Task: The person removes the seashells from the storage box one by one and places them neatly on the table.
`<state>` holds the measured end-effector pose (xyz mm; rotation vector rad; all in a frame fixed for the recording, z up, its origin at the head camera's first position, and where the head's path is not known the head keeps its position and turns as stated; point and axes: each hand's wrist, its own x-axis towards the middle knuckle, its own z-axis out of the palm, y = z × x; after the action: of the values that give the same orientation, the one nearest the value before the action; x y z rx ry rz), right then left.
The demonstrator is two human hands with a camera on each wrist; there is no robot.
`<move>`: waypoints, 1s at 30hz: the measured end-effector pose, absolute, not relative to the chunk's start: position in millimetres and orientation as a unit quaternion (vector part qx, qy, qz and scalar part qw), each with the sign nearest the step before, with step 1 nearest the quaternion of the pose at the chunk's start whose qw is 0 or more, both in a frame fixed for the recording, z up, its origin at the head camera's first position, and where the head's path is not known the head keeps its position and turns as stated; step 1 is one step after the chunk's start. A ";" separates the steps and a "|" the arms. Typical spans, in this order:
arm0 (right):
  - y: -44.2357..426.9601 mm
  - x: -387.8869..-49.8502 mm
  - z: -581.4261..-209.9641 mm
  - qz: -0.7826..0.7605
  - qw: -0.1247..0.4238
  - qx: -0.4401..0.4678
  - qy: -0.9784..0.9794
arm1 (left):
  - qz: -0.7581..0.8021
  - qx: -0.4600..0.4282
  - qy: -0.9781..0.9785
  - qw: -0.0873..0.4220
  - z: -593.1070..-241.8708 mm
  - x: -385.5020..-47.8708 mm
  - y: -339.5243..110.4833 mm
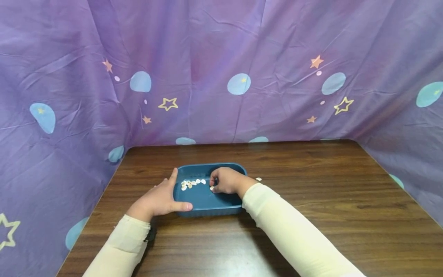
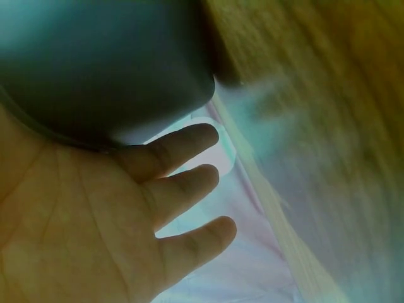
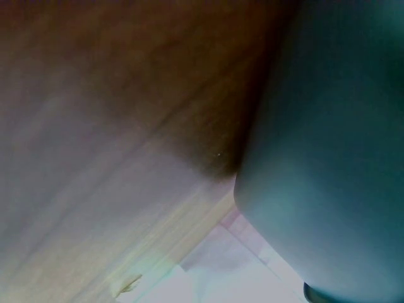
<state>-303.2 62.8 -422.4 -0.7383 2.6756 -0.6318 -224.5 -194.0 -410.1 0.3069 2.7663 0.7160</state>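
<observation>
A blue rectangular tray (image 1: 207, 211) stands on the table. Inside it, small off-white, shell-like pieces (image 1: 190, 183) form an uneven row toward the left; their exact kind is too small to tell. My left hand (image 1: 162, 198) spans the tray's left end, thumb along the near rim and index finger at the far corner. In the left wrist view, the other fingers of this left hand (image 2: 170, 189) extend beside the tray wall (image 2: 113, 69). Over the tray's right half, my right hand (image 1: 228, 181) pinches one off-white piece (image 1: 212, 188) low inside. The right wrist view shows only the tray's outer wall (image 3: 328, 164), not the fingers.
Another off-white piece (image 1: 258, 179) lies on the wooden table (image 1: 311, 184) just right of the tray, beyond the right wrist. A purple patterned cloth (image 1: 207, 50) hangs behind the table and along both sides.
</observation>
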 end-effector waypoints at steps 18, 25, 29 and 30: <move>65.8 -305.4 -415.6 -0.303 0.109 -0.281 0.904 | 0.247 0.110 0.954 0.128 -412.0 -226.8 -194.2; 70.3 -306.2 -407.8 -0.362 0.095 -0.275 0.886 | 0.246 0.112 0.955 0.125 -413.4 -226.9 -194.6; 77.3 -307.1 -399.1 -0.382 0.077 -0.279 0.878 | 0.247 0.115 0.954 0.124 -413.4 -226.8 -194.4; 79.5 -307.0 -396.8 -0.387 0.075 -0.279 0.876 | 0.246 0.115 0.954 0.124 -413.2 -226.7 -194.4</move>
<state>-307.0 79.5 -396.8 -0.8368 2.6277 -1.1597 -226.7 -194.4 -413.2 0.3340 2.7823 0.7174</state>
